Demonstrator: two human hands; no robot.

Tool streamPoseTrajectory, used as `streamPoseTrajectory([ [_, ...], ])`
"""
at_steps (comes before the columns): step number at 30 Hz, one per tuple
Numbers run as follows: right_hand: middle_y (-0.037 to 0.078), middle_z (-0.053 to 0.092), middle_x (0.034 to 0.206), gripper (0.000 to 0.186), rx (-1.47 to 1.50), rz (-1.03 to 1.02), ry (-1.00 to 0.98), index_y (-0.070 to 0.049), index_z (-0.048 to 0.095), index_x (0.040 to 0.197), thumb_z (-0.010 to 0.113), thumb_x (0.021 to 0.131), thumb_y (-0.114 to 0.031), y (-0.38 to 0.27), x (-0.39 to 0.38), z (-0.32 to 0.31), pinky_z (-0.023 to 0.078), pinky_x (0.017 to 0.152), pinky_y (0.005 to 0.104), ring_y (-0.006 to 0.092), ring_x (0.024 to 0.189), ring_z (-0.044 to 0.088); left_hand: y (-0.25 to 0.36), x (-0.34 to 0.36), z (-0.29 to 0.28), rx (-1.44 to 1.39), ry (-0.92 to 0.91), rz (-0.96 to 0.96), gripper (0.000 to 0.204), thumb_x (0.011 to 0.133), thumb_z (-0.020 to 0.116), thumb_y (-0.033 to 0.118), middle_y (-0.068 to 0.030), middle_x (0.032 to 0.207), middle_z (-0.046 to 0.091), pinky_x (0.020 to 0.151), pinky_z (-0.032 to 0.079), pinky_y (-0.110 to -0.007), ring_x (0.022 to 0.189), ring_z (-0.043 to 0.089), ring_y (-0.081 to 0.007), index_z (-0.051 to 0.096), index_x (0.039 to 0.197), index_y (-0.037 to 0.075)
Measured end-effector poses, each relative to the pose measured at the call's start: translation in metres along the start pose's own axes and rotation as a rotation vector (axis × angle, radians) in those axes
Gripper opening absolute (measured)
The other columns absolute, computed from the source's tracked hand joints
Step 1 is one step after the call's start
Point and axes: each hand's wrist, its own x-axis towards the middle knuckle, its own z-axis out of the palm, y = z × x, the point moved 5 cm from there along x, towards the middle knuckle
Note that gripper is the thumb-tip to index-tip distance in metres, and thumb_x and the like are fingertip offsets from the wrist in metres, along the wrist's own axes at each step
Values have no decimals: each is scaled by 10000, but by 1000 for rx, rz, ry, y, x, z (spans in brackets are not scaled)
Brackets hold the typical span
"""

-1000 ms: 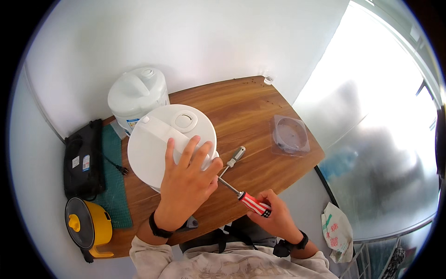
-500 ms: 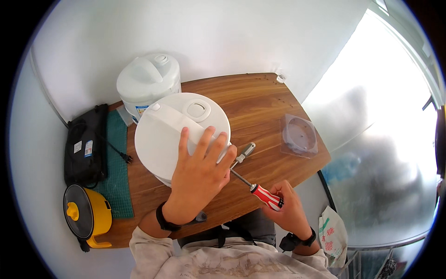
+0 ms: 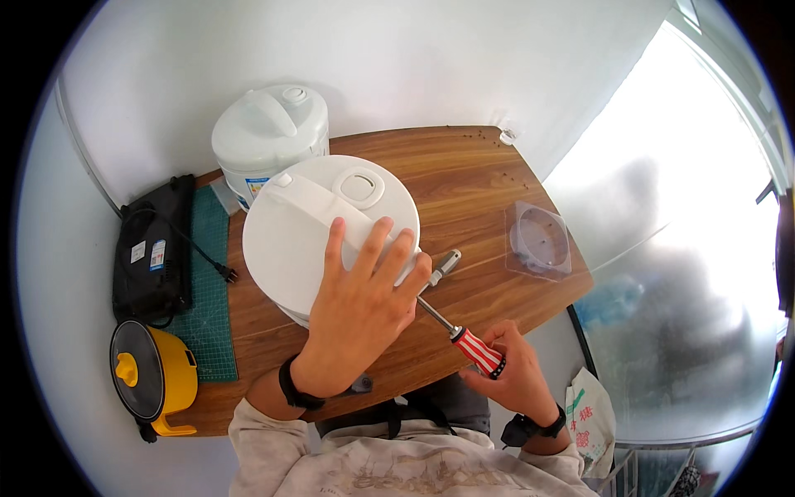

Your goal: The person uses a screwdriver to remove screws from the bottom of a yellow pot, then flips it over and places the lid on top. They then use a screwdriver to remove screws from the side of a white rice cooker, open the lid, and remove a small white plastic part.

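A white round rice cooker (image 3: 286, 240) with a vented lid stands on the wooden table in front of me. My left hand (image 3: 360, 302) lies on its lid with the fingers spread. In my right hand (image 3: 517, 373) is a screwdriver (image 3: 477, 351) with a red-and-white striped handle, gripped near its butt end. Its metal shaft points up and left to the cooker's side. The tip is hidden by my left hand and the cooker. Just beyond the shaft lies a second tool with a grey handle (image 3: 445, 265), its other end partly covered.
Behind stands another white cooker (image 3: 273, 137). To the left are a black appliance with a plug (image 3: 153, 257), a green cutting mat (image 3: 211, 331) and a yellow lidded pot (image 3: 178, 373). A clear plastic tray (image 3: 540, 240) sits on the table's right side.
The screwdriver handle has turned in my right hand, showing different stripes. My left hand stays on the lid. The whole view has shifted slightly.
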Motion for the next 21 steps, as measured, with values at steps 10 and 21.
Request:
streamPoseTrajectory([
  [10,145,697,939,256,-4,29,-43,-27,692,1133,746,930,-173,-5,5,-8,538,735,357,300,817,698,-2,-1,0,-9,-17,-17,568,710,843,240,-26,1374,568,1170,288,-664,1379,455,-267,613,1224,161],
  [21,138,671,997,347,-113,-77,-8,-28,628,1160,776,880,-170,3,1,-13,531,726,367,302,842,669,0,1,1,4,-11,-15,553,704,843,240,-23,1368,572,1173,289,-654,1379,457,-264,634,1209,158],
])
